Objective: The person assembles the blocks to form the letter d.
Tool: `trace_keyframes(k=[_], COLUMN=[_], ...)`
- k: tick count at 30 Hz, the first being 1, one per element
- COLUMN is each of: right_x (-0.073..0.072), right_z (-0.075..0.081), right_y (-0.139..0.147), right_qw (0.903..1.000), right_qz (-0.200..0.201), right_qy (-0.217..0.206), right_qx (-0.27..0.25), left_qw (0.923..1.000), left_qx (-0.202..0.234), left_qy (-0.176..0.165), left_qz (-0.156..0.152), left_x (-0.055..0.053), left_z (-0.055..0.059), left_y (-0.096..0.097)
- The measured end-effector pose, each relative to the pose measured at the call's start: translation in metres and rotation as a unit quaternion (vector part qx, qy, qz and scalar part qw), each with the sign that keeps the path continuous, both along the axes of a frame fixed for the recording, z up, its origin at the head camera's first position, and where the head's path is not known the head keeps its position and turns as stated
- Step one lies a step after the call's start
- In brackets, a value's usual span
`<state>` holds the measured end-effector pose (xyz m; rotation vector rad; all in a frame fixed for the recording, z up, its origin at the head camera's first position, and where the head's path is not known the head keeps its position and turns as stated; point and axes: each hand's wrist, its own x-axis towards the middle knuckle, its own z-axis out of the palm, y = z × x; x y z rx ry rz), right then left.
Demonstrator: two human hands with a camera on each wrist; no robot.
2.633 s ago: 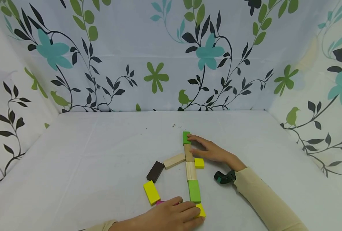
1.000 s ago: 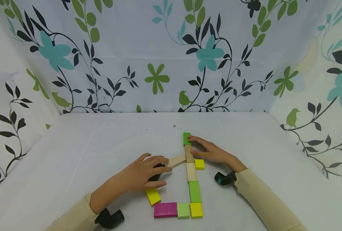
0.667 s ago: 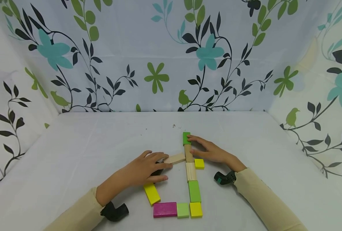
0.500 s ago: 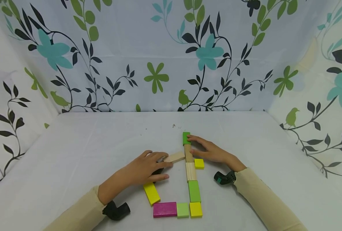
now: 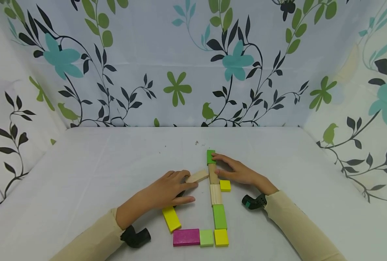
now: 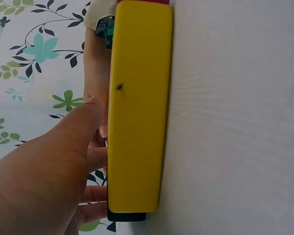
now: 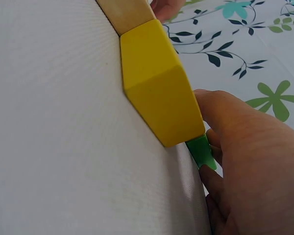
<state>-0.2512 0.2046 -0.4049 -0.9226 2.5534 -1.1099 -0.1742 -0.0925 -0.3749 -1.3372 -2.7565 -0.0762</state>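
Note:
My left hand [image 5: 164, 190] reaches over a dark brown block [image 5: 181, 194], most of which it hides. Its fingertips touch the left end of a slanting plain wooden block [image 5: 198, 176], while the thumb sticks out to the right. In the left wrist view a yellow block [image 6: 139, 107] fills the middle, beside the thumb. My right hand [image 5: 240, 173] rests with its fingertips on the green block [image 5: 210, 157] at the top of a column; its thumb touches the tan block [image 5: 213, 174] below. A small yellow block [image 7: 161, 83] lies under that wrist.
Further down the column lie a pale wooden block [image 5: 216, 194], a light green block [image 5: 219, 216] and a yellow block [image 5: 221, 237]. A light green square block [image 5: 206, 238] and a magenta block [image 5: 186, 237] extend left. Patterned cloth [image 5: 131, 65] stands behind the white table [image 5: 98, 174].
My left hand has left the bottom row for the dark brown block, then edged slightly right. The slanting wooden block has tilted and shifted a little. My right hand stays put.

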Motion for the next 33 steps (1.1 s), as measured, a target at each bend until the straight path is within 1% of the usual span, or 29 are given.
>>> trace_keyframes(k=[10, 15, 18, 23, 25, 28, 33], right_x=[0.000, -0.001, -0.002, -0.002, -0.002, -0.002, -0.002], right_z=[0.000, 0.001, 0.003, 0.004, 0.004, 0.004, 0.003], right_y=[0.000, 0.001, 0.002, 0.002, 0.002, 0.002, 0.002], right_qw=[1.0000, 0.9999, 1.0000, 1.0000, 1.0000, 1.0000, 1.0000], right_qz=[0.005, 0.007, 0.008, 0.008, 0.008, 0.008, 0.007], right_qy=[-0.003, -0.005, -0.001, 0.006, 0.005, 0.000, -0.004], right_qx=[-0.007, -0.006, -0.001, 0.003, 0.003, -0.001, -0.003], left_qw=[0.9997, 0.9992, 0.9991, 0.9979, 0.9968, 0.9959, 0.9959], left_qx=[0.001, 0.011, 0.021, 0.034, 0.042, 0.056, 0.073], left_qy=[-0.026, -0.035, -0.021, 0.044, 0.062, 0.068, 0.050], left_qz=[0.003, 0.018, 0.031, 0.033, 0.029, 0.022, 0.020], left_x=[-0.002, -0.002, 0.001, 0.006, 0.008, 0.010, 0.010], left_z=[0.001, 0.000, 0.001, 0.002, 0.002, 0.003, 0.002], left_y=[0.005, 0.000, -0.007, -0.019, -0.023, -0.026, -0.029])
